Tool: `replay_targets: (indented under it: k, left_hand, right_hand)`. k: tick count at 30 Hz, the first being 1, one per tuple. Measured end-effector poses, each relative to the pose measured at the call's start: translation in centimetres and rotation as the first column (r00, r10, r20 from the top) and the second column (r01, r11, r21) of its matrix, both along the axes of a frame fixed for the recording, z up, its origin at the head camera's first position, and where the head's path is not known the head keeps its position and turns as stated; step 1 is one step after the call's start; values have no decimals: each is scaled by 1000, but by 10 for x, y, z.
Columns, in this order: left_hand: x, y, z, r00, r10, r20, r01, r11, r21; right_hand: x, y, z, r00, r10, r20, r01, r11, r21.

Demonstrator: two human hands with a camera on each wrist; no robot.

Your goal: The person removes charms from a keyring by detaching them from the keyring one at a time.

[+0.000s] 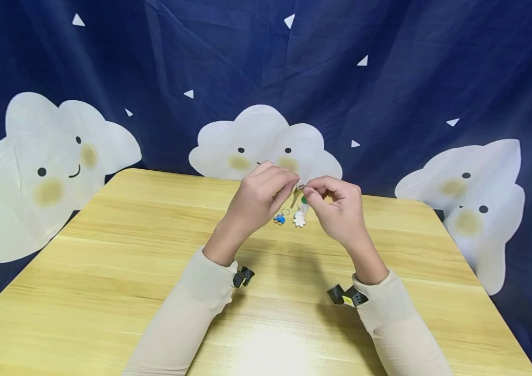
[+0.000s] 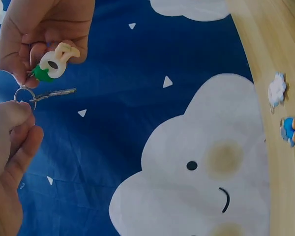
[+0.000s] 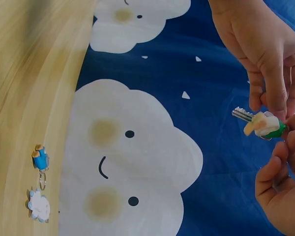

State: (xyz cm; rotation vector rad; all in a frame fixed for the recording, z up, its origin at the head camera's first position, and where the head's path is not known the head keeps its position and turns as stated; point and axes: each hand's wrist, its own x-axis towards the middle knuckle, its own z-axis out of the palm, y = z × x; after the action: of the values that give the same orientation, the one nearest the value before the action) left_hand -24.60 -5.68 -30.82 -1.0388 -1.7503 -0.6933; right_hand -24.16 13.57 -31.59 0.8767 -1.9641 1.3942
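Both hands are raised above the far part of the wooden table, fingertips close together. My left hand (image 1: 262, 192) pinches a metal key ring (image 2: 17, 90), from which a key (image 2: 56, 93) hangs. In my right hand (image 1: 341, 206), thumb and fingertips pinch the end of a small figurine charm (image 2: 51, 66) with a green part and a pale body. The charm's link meets the ring between the fingertips, and the fingers partly hide that spot. Below the hands, a white charm (image 1: 299, 219) and a blue keychain figure (image 1: 280, 219) lie on the table.
The wooden table (image 1: 153, 292) has rounded far corners. Behind it hangs a dark blue curtain (image 1: 247, 52) with white clouds and small triangles. Black wrist cameras sit at both cuffs, over pale sleeves (image 1: 186, 308).
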Motion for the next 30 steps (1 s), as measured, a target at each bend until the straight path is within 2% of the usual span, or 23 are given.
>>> replay_targets:
  k: [5,7,10,13,15,18,23,27,30]
  left_hand:
    - [3,-1,1,994,84,-75,-92,990,-107]
    - [4,-1,2,991,101,-91,-112,986,-126]
    - [3,-1,2,997,66,-48,-70,993,-92]
    - [0,-1,2,998,-14,54,14,1000,3]
    - [-2,-1,2,990,-67,124,58,996,74]
    - [-4,-1,0,966,-128,227,94,983,155]
    - [-4,-2,-3,905,-213,369,129,962,240]
    - [-4,-2,-3,861,-225,457,126,963,237]
    - [-4,-1,-4,809,-209,549,108,971,212]
  right_hand:
    - [-1,0,-1,1000,-8,9,8,1000,17]
    - [-1,0,-1,1000,-9,9,9,1000,23]
    - [-1,0,-1,1000,-10,3,10,1000,26]
    - [-1,0,0,1000,-9,-10,9,1000,23]
    - [0,0,0,1000,-7,-16,8,1000,18]
    - [0,0,1,1000,-8,-19,8,1000,7]
    - [1,-1,2,1000,-12,-25,12,1000,-9]
    - [1,-1,2,999,-11,-34,11,1000,-9]
    - [1,-1,2,999,-6,-41,6,1000,-5]
